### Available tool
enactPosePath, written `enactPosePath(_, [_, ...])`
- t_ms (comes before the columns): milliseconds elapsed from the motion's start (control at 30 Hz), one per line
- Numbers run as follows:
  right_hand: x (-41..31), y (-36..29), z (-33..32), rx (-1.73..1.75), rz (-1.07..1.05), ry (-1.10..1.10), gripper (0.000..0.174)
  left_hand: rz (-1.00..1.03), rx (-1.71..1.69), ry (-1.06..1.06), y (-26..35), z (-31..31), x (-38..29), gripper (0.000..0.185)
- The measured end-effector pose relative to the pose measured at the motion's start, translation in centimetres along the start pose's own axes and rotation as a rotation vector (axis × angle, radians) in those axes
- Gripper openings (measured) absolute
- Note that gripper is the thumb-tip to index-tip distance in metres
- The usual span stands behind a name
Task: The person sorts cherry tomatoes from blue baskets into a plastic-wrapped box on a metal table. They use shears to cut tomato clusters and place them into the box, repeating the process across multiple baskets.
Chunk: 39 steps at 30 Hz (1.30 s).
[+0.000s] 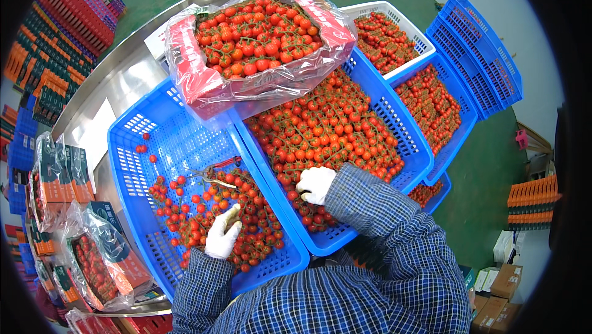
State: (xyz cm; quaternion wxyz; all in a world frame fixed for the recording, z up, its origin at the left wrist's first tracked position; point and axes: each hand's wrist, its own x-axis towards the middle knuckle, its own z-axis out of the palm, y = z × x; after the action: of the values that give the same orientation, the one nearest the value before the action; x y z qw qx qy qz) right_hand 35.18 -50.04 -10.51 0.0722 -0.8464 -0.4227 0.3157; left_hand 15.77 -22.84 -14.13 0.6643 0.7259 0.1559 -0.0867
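My left hand [223,236], in a white glove, is over loose cherry tomatoes in the left blue plastic crate [196,133]. Its thumb and fingers are apart, with nothing visible between them. In the right blue crate [393,112], my gloved right hand [317,185] reaches down to the near left part of a thick layer of vine cherry tomatoes [328,135]. Its fingers curl under, and whether they grip a tomato is hidden. Hand pruners [209,177] with red handle coating lie on the tomatoes in the left crate, beyond my left hand.
A plastic-lined carton [199,75] full of vine tomatoes rests across the crates' far ends. White [393,15] and blue crates [467,107] of tomatoes stand at right. Bagged cartons [104,260] sit on the steel table [132,73] at left. Stacked boxes [532,200] stand on the floor.
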Motion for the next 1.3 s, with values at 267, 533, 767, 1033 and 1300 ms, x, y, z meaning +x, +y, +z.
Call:
enactPosePath(267, [5.6, 9.4, -6.1, 0.008, 0.624, 0.492, 0.026, -0.061, -0.121, 0.036, 1.5, -0.6, 0.3, 0.042])
enactPosePath(533, [5.1, 8.1, -7.8, -0.179, 0.438, 0.336, 0.027, 0.021, -0.287, -0.095, 10.1, 0.3, 2.0, 0.048])
enactPosePath(767, [-5.1, -2.6, -6.8, 0.728, -0.269, 0.503, 0.016, 0.316, -0.348, -0.397, 12.8, 6.7, 5.3, 0.095])
enactPosePath(1033, [-2.4, 8.0, -6.9, 0.286, 0.502, 0.820, 0.018, -0.308, -1.122, -0.682, 10.1, 6.2, 0.6, 0.089])
enactPosePath(1300, [1.4, 15.5, -7.3, 0.056, 0.831, 0.580, 0.037, -0.345, -1.123, -0.023, 7.0, 1.4, -0.8, 0.072])
